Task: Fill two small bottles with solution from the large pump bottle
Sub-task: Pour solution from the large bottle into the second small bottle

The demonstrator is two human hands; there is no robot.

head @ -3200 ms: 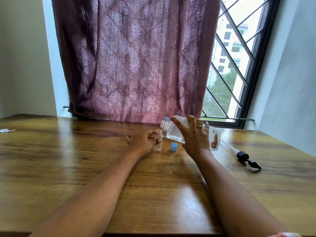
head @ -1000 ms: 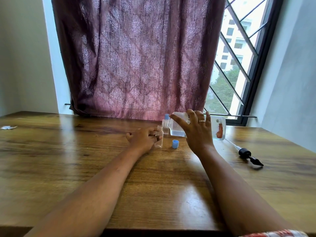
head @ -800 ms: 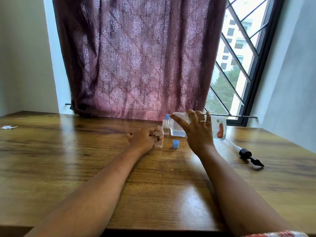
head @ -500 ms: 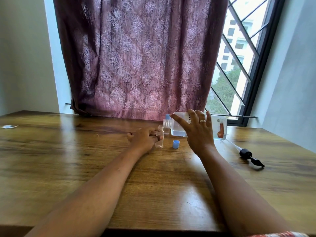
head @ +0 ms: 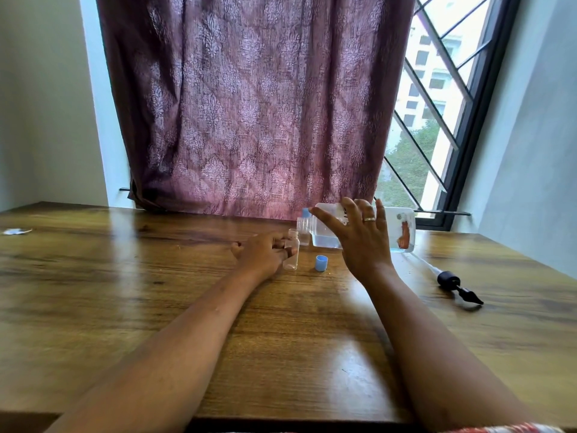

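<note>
My right hand [head: 359, 242] grips the large clear bottle [head: 401, 228], held sideways above the table with its neck pointing left; a little clear liquid lies along its lower side. My left hand [head: 265, 254] holds a small open clear bottle [head: 292, 253] upright on the table, just below and left of the large bottle's neck. A second small bottle [head: 304, 228] with a blue cap stands right behind it. A loose blue cap [head: 321, 263] sits on the table between my hands.
The black pump head with its white tube [head: 449, 281] lies on the wooden table [head: 156, 292] at the right. A scrap of paper [head: 15, 231] lies at the far left. A maroon curtain and a barred window stand behind the table.
The large bottle has swung from a downward tilt to nearly level. My left hand has stayed on the small open bottle. The view has drifted slightly.
</note>
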